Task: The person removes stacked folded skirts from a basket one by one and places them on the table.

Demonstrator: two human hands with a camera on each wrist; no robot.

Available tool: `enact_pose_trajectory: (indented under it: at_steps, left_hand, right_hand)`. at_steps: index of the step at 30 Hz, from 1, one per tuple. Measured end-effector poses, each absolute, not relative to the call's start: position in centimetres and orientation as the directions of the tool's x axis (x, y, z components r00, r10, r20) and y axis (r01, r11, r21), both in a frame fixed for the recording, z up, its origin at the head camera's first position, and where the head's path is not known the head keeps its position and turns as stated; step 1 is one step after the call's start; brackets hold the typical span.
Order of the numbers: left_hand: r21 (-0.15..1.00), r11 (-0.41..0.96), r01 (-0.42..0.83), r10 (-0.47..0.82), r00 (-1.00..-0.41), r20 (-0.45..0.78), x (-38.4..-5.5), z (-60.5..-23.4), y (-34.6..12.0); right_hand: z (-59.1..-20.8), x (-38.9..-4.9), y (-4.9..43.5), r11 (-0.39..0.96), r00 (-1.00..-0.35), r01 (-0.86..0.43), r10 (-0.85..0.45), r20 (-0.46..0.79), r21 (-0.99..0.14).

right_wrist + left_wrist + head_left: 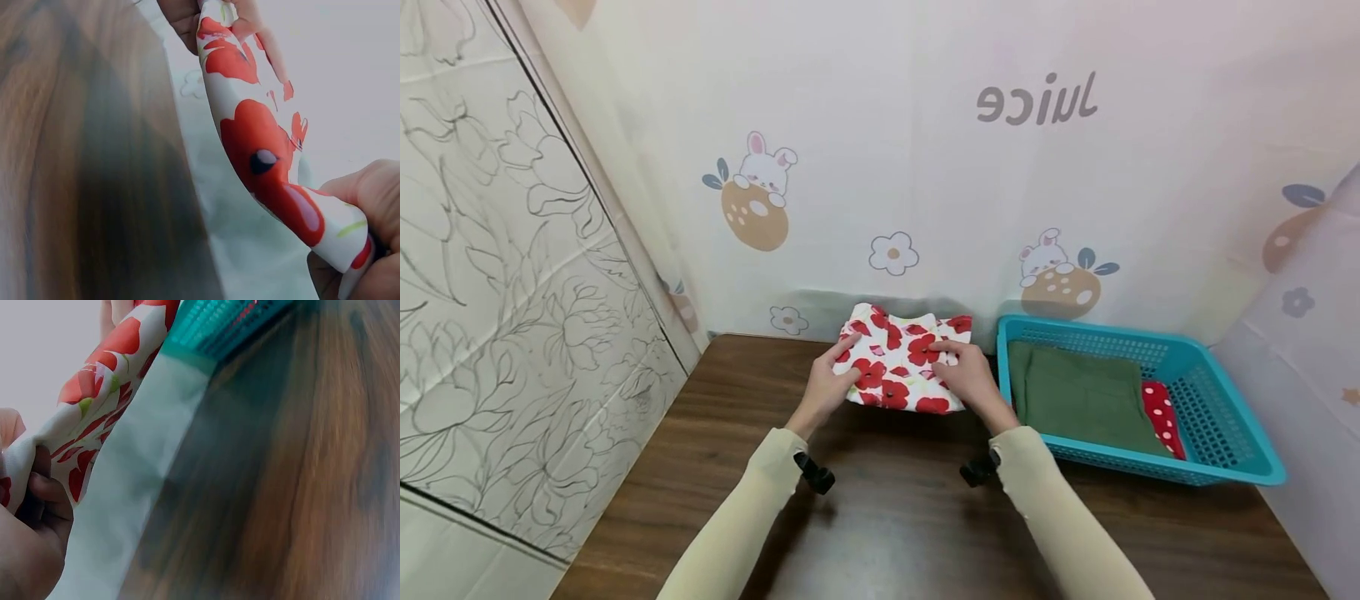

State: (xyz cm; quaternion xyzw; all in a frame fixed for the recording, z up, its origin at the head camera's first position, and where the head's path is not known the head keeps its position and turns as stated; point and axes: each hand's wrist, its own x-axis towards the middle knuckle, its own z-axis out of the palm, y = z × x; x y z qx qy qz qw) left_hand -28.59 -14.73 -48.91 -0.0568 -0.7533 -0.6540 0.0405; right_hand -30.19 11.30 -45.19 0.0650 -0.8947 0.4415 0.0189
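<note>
At the left, the flower-print cloth (891,367) is gripped at its left end by the left hand (827,387), reached in from the near side, with the thumb and fingers closed on the fabric. The cloth is held up over the far part of the brown table (715,475), before the white curtain (887,167); its long axis is run left to right, roughly along the table's far edge, and one long side is turned toward the near side. In the left wrist view, fingertips curled under the fabric are shown, which are covered in the head view; in the right wrist view, the near long side is seen as a rounded fold. The right end is pinched between the thumb and fingers of the right hand (966,372), by which the left hand's reach is mirrored. Both forearms are covered by pale sleeves (730,525) and are slanted inward. Farther right, the blue basket (1232,467) is set on the table; a folded green cloth (1082,400) and, right of it, a red dotted cloth (1161,421) are contained in it, the green one being shown only from the head.
</note>
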Motion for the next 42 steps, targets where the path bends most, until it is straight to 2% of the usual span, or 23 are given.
enact_pose_trajectory:
  at_steps: [7,11,18,24,29,36,42]
  left_hand:
    - [0.981,0.169,0.099,-0.031,-0.994,0.106,-28.3,-50.5,-18.0]
    - [0.979,0.184,0.084,-0.018,-0.996,0.089,-28.1,-50.6,-19.2]
    - [0.962,0.260,0.078,-0.027,-0.996,0.088,-28.6,-50.9,-21.7]
    - [0.939,0.340,0.046,-0.034,-0.998,0.061,-28.7,-51.5,-23.4]
    - [0.923,0.384,0.026,-0.030,-0.999,0.040,-28.7,-52.2,-24.2]
    - [0.901,0.433,0.021,-0.024,-0.999,0.035,-28.9,-52.5,-25.2]
    - [0.869,0.494,-0.011,-0.050,-0.999,0.015,-29.0,-52.6,-26.4]
  right_hand:
    - [-47.5,-30.5,7.2,0.513,-0.997,-0.073,-0.056,0.051,-0.855]
    - [-48.8,-30.7,5.8,0.489,-0.998,-0.064,-0.047,0.047,-0.870]
    - [-50.0,-31.3,3.5,0.458,-0.993,-0.116,-0.082,0.089,-0.882]
    - [-50.8,-31.6,2.2,0.482,-0.987,-0.154,-0.109,0.116,-0.863]
    - [-51.6,-31.8,1.9,0.531,-0.975,-0.202,-0.192,0.115,-0.823]
    - [-52.0,-32.3,1.2,0.578,-0.923,-0.349,-0.347,0.165,-0.738]
    - [-52.1,-32.5,0.2,0.585,-0.903,-0.377,-0.405,0.144,-0.718]
